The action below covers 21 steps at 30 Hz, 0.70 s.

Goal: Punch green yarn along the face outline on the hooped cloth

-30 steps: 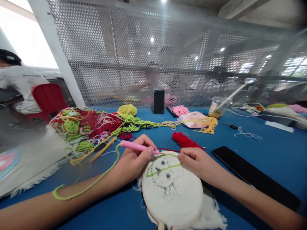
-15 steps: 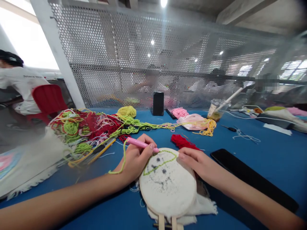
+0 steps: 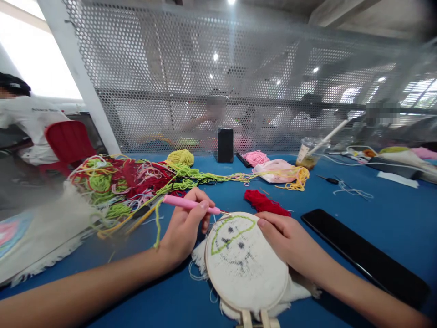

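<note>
My left hand [image 3: 187, 223] pinches a pink punch needle [image 3: 186, 202], whose thin metal tip meets or nearly meets the upper edge of the stitched outline. Green yarn [image 3: 158, 223] trails from the tool's back end over my wrist. White cloth is stretched in a round embroidery hoop [image 3: 247, 269], its clamp toward me. On the cloth a green loop outline [image 3: 235, 234] encloses part of a dark dotted drawing. My right hand [image 3: 283, 232] grips the hoop's right rim, thumb on top; its other fingers are partly hidden beneath.
Tangled yarn [image 3: 129, 180] heaps at the left, near a utility knife [image 3: 143, 218]. Red yarn [image 3: 266, 202] lies beyond the hoop. A dark phone [image 3: 225, 146] stands at the back; a long black object [image 3: 365, 257] lies right. A drink cup [image 3: 306, 155] stands behind. A person [image 3: 30, 118] sits far left.
The punch needle has lifted back and left, baring its metal tip, which was hidden before. The hoop has shifted slightly right, with my right hand still on its rim.
</note>
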Motion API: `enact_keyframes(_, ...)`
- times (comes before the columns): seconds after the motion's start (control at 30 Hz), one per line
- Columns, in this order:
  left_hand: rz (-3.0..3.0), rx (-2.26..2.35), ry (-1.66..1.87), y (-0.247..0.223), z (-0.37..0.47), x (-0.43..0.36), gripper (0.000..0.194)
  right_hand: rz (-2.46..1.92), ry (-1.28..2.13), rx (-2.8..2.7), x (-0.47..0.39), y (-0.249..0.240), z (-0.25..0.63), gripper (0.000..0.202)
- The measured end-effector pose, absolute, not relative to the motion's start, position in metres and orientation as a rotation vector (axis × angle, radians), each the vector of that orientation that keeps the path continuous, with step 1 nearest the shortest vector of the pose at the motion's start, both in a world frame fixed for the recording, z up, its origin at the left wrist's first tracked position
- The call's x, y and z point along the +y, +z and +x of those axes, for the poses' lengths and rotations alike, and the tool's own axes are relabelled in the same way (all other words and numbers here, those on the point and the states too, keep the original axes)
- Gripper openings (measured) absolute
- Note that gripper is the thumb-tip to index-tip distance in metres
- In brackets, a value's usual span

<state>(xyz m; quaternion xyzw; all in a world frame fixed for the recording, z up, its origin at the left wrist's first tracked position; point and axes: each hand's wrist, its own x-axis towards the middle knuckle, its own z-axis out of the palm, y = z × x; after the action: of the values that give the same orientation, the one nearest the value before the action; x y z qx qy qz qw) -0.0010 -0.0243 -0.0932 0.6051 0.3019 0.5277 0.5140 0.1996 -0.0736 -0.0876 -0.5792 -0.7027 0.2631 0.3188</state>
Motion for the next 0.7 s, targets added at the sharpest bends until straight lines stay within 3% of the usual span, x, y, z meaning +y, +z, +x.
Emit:
enact_keyframes(0.4, 1.553, 0.746, 1.213, -0.092, 0.000, -0.025, 0.013, -1.495, 0.731, -1.851, -0.074, -0.084, 0.199, 0.032)
enact_keyframes(0.7, 2.170, 0.897, 0.952, -0.087, 0.005, -0.031, 0.016, -1.484, 0.695, -1.927, -0.078, -0.075, 0.196, 0.029)
